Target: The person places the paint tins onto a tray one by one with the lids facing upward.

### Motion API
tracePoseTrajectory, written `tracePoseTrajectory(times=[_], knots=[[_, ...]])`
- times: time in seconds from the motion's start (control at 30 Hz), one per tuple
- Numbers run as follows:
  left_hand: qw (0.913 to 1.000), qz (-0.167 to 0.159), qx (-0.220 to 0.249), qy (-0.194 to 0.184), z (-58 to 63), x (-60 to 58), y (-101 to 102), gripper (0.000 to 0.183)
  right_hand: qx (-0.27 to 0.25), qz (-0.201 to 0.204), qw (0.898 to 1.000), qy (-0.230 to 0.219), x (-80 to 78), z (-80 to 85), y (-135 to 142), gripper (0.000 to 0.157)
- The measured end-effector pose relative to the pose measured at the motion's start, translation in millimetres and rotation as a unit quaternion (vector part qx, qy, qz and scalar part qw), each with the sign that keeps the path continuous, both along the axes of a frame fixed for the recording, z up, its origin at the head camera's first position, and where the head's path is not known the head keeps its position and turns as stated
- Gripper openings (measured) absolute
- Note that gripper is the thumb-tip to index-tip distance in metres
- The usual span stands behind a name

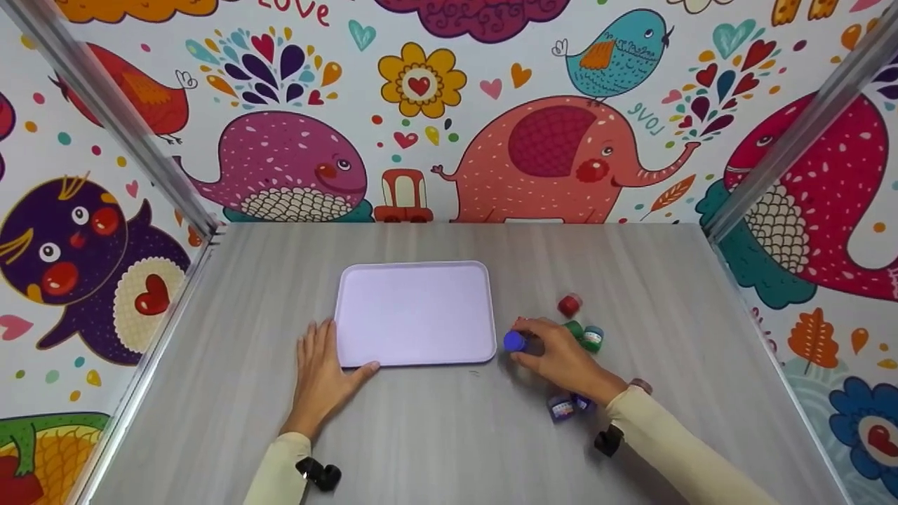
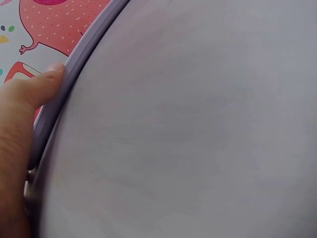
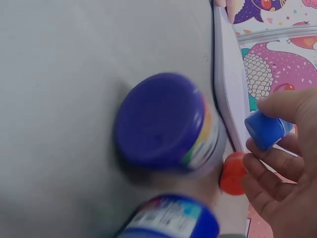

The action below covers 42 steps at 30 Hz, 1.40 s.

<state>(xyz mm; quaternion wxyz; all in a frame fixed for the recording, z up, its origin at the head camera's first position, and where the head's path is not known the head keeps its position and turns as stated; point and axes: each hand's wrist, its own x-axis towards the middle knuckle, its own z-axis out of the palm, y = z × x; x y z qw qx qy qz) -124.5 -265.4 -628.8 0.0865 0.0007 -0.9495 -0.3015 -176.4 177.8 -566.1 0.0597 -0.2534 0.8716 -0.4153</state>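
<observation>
Head view: left hand [image 1: 324, 375] flat on the grey table [image 1: 435, 435], fingers straight, thumb against the near-left corner of the lavender tray [image 1: 414, 312]. Right hand [image 1: 558, 358] pinches a small blue-capped paint pot [image 1: 514, 341] just off the tray's right edge. A red pot [image 1: 569, 305], a green pot [image 1: 574, 328] and a teal-capped pot [image 1: 593, 338] lie beyond it; two purple pots [image 1: 563, 407] sit under the wrist.

Left wrist view: thumb [image 2: 37, 89] rests on the tray rim [image 2: 74, 64].

Right wrist view: fingers [image 3: 277, 163] curl round the blue pot [image 3: 265, 130], its cap and long axis pointing toward the tray [image 3: 230, 94]. A purple-capped pot [image 3: 163, 124] lies on its side close to the lens.

Judgement: keep the tray pinned, turn the pot upright, and clear the rim.
</observation>
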Motion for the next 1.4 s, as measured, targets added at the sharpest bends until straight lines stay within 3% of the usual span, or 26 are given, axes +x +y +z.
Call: tracePoseTrajectory(times=[0.47, 0.93, 1.23, 1.4], knots=[[0.9997, 0.001, 0.017, 0.019, 0.9, -1.0, -1, 0.119, -0.044, 0.015, 0.999, 0.011, -12.1, -6.0, -34, 0.035], [0.9997, 0.009, 0.023, 0.004, 4.6, -1.2, 0, 0.117, -0.067, 0.009, 0.997, 0.03, -9.9, -16.9, -72, 0.036], [0.9997, 0.007, 0.025, 0.004, 4.9, -0.7, 2, 0.116, -0.087, 0.01, 0.996, 0.008, -8.1, -22.8, -91, 0.035], [0.9997, 0.009, 0.023, 0.009, 5.5, -0.4, 1, 0.115, -0.089, 0.02, 0.996, 0.025, -8.3, -24.7, -102, 0.033]])
